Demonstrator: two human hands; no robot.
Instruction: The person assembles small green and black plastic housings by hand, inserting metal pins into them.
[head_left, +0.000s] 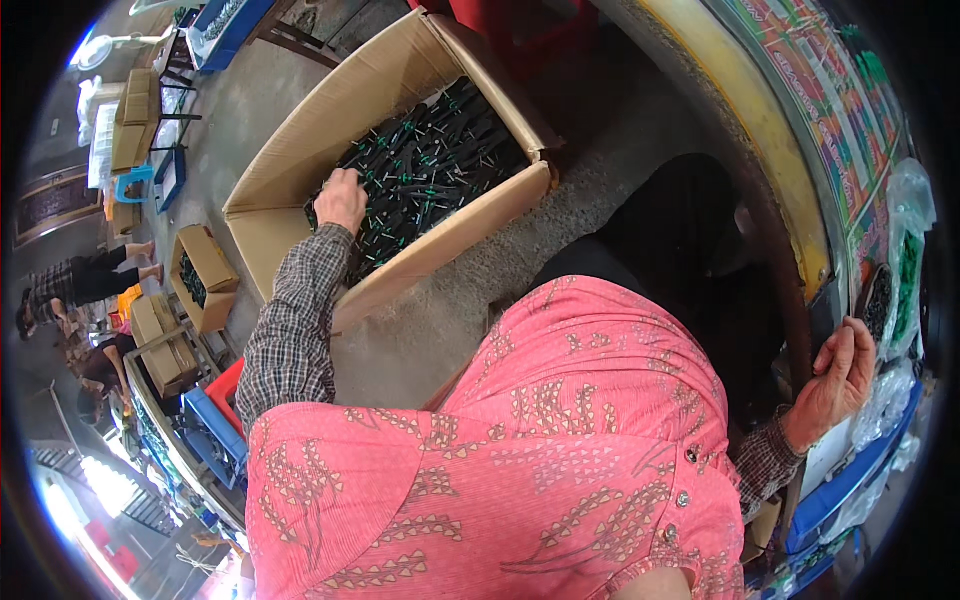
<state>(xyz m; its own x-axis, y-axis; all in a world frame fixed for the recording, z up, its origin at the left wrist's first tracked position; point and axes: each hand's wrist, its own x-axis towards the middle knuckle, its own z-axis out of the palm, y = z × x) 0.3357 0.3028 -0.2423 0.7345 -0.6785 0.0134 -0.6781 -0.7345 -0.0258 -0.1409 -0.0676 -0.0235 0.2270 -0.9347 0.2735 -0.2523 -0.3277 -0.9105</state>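
Note:
My left hand [342,200] reaches over the near left wall of a large cardboard box [290,165]. Its fingers curl downward at the edge of a heap of small black-handled pieces [430,160] with thin metal shafts and green parts; the fingertips are hidden, so what they grip cannot be made out. Off to the far right, my right hand [840,375] is beside the worktable edge, palm partly turned up. Its fingers are loosely bent and somewhat apart, and nothing shows in them. Clear plastic bags [905,290] with green and dark pieces lie just beyond it.
A yellow-edged curved table [770,150] with printed sheets [810,80] runs along the right. Smaller cardboard boxes [205,275], blue trays [212,425] and a red stool [225,390] stand at left. Another person [80,285] is farther off. A blue tray [860,480] sits below my right hand.

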